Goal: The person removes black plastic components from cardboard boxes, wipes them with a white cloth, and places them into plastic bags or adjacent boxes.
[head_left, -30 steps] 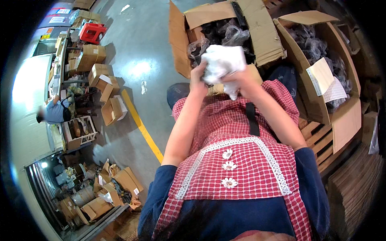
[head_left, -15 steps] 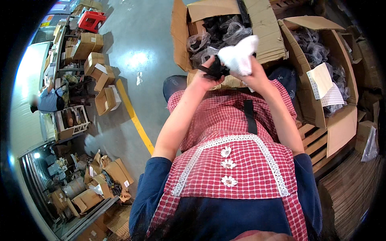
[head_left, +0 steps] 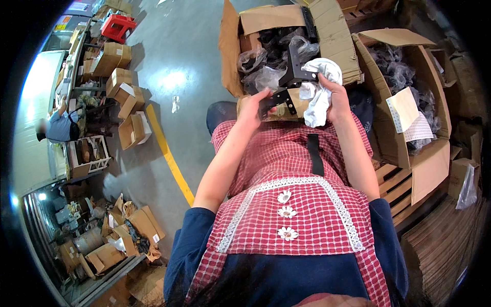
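Warehouse floor, open cardboard box point(head_left: 327, 30) beyond my lap: left hand point(head_left: 251, 105) pinches the black bracket point(head_left: 286, 89), long axis running left-right; right hand point(head_left: 335, 97) apparently clutches a white cloth point(head_left: 319, 97) against it.

Open cardboard boxes point(head_left: 286, 30) of bagged dark parts lie at twelve o'clock; a yellow floor line point(head_left: 169, 156) at nine; a red crate point(head_left: 116, 26) at eleven.

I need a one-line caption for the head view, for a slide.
Seated person's left hand holds a black metal bracket while the right hand presses a white cloth against it, above open cardboard boxes.
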Demonstrator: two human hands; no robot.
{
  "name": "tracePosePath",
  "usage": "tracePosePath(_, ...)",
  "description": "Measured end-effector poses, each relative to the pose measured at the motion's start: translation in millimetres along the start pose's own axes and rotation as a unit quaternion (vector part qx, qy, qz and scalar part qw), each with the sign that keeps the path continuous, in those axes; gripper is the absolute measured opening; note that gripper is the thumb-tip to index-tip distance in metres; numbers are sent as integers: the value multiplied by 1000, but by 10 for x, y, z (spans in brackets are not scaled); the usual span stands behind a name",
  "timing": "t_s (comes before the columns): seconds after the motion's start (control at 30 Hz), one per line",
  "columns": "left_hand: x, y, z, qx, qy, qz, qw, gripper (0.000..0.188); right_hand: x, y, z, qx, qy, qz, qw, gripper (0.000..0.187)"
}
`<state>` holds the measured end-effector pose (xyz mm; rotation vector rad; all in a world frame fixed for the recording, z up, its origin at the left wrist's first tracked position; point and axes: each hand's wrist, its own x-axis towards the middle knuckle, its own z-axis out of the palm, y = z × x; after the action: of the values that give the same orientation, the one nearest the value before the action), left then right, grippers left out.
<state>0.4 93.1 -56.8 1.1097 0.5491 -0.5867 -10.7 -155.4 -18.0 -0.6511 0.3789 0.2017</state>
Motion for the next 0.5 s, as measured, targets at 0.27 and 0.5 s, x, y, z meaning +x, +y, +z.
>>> tracePosePath(0.27,-28,-86,-32,-59,10,61,996,23,-5,61,-149,115,-25,25,993,35)
tracePosePath(0.5,-50,-296,-175,-101,27,54,993,34,199,290,-582,201,-56,57,976,35)
